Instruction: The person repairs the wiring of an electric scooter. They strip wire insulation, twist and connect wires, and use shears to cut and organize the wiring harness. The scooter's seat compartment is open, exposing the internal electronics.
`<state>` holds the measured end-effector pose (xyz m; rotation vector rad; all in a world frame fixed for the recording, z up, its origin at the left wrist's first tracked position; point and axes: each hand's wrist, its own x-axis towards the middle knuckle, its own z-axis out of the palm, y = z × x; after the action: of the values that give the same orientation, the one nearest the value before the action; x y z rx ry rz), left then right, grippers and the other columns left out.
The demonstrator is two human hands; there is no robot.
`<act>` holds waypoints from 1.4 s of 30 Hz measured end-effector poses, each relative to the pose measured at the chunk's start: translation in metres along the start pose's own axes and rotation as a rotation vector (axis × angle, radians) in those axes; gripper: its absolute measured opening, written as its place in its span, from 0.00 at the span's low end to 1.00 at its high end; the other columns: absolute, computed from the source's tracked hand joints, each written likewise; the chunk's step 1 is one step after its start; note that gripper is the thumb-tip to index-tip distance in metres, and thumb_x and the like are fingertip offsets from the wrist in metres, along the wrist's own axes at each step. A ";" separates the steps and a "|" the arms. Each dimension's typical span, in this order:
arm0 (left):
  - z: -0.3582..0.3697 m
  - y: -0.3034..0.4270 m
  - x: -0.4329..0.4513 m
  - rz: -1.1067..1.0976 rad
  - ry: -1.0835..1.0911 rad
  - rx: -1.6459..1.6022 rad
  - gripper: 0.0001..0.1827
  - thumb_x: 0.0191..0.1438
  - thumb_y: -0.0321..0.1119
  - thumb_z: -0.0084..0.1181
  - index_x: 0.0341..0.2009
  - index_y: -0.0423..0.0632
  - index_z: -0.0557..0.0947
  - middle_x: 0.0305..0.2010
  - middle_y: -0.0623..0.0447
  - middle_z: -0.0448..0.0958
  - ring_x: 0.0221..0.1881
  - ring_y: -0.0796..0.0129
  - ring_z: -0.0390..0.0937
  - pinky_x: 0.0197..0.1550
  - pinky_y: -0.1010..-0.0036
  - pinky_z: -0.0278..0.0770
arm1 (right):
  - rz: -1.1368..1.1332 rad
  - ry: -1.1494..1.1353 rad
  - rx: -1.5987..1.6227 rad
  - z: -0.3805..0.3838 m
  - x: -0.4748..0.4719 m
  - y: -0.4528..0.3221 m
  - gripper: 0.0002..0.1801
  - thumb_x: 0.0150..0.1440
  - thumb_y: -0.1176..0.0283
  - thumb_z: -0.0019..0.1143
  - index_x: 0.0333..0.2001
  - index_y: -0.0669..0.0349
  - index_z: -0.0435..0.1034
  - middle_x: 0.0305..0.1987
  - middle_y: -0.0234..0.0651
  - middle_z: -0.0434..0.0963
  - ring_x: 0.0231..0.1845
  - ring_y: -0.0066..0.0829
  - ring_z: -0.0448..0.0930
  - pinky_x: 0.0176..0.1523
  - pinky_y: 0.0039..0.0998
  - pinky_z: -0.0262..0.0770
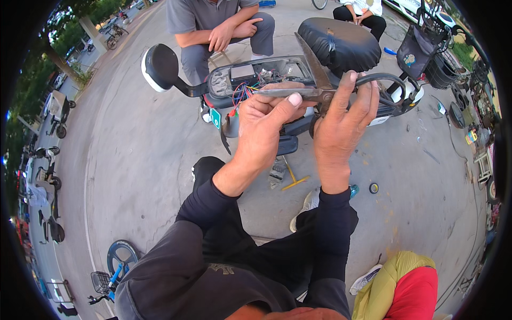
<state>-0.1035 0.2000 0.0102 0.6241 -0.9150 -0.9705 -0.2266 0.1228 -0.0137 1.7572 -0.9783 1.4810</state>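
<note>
Rusty scissors (314, 60) with dark handles are spread apart above an electric scooter. My right hand (346, 104) holds them by the handle loops. My left hand (268, 120) is at the lower blade, thumb and fingers pinched near it; what lies between the fingers is mostly hidden. Beneath them the scooter's open rear body (219, 82) shows a grey box (243, 71) and a bundle of colored wires (241, 91). A black padded seat (348, 40) rests at the scooter's far side, behind the scissors.
A person in grey (224, 36) crouches across the scooter, and another sits farther back. A black mirror (161, 67) juts out left. On the ground lie a yellow T-handle tool (296, 183), gloves (277, 173) and a tape roll (373, 188). Someone's knee (412, 272) is at lower right.
</note>
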 end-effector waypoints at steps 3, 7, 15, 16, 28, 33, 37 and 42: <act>-0.012 0.003 0.003 -0.004 0.001 0.004 0.13 0.64 0.29 0.60 0.51 0.37 0.83 0.47 0.42 0.85 0.48 0.58 0.85 0.50 0.70 0.84 | -0.013 0.011 -0.016 0.004 0.000 -0.003 0.32 0.59 0.84 0.58 0.68 0.61 0.65 0.62 0.49 0.66 0.68 0.54 0.66 0.64 0.44 0.73; -0.042 0.016 0.012 0.107 0.063 -0.043 0.12 0.65 0.33 0.59 0.46 0.36 0.84 0.42 0.43 0.86 0.43 0.60 0.86 0.47 0.69 0.84 | -0.011 -0.071 -0.026 -0.003 0.001 0.025 0.34 0.55 0.83 0.61 0.66 0.62 0.67 0.60 0.47 0.69 0.63 0.54 0.71 0.62 0.46 0.73; -0.148 0.013 0.021 0.065 0.216 0.800 0.13 0.69 0.36 0.55 0.38 0.39 0.82 0.33 0.51 0.82 0.35 0.75 0.78 0.40 0.78 0.73 | 1.118 -0.241 1.254 -0.030 0.020 0.047 0.25 0.69 0.62 0.52 0.62 0.68 0.68 0.26 0.25 0.68 0.22 0.14 0.65 0.28 0.19 0.56; -0.162 0.011 0.035 0.128 0.187 0.858 0.11 0.68 0.34 0.55 0.44 0.37 0.82 0.42 0.51 0.82 0.42 0.75 0.78 0.46 0.77 0.74 | 1.027 -0.505 1.186 -0.029 0.024 0.033 0.24 0.67 0.62 0.55 0.60 0.67 0.71 0.25 0.26 0.68 0.22 0.15 0.66 0.28 0.20 0.58; -0.155 0.000 0.110 -0.005 -0.248 1.224 0.14 0.66 0.36 0.58 0.48 0.40 0.85 0.40 0.51 0.85 0.40 0.74 0.77 0.45 0.74 0.75 | 1.247 -0.933 1.339 0.000 0.021 0.014 0.43 0.66 0.46 0.50 0.72 0.69 0.55 0.36 0.37 0.73 0.36 0.29 0.75 0.43 0.32 0.73; -0.170 -0.015 0.108 0.071 -0.201 1.134 0.11 0.64 0.32 0.60 0.47 0.40 0.85 0.37 0.50 0.85 0.34 0.72 0.78 0.38 0.75 0.76 | 1.211 -1.005 1.585 -0.012 0.016 0.015 0.49 0.66 0.43 0.49 0.76 0.66 0.44 0.33 0.34 0.70 0.31 0.28 0.74 0.35 0.31 0.73; -0.169 -0.019 0.101 0.144 -0.152 1.184 0.11 0.61 0.31 0.62 0.46 0.41 0.86 0.33 0.49 0.85 0.31 0.72 0.78 0.35 0.75 0.75 | 1.348 -0.936 1.612 -0.028 0.007 -0.008 0.48 0.65 0.43 0.52 0.74 0.66 0.48 0.32 0.34 0.70 0.28 0.27 0.73 0.29 0.28 0.70; -0.164 -0.032 0.098 0.174 -0.050 1.187 0.09 0.59 0.31 0.63 0.44 0.43 0.87 0.28 0.47 0.84 0.25 0.66 0.79 0.32 0.72 0.74 | 1.325 -0.818 1.277 -0.036 -0.007 -0.056 0.40 0.61 0.52 0.59 0.64 0.76 0.63 0.27 0.32 0.70 0.23 0.23 0.70 0.27 0.25 0.66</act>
<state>0.0509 0.1073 -0.0592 1.4747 -1.5432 -0.1911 -0.1980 0.1827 -0.0145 2.9690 -2.1832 2.5860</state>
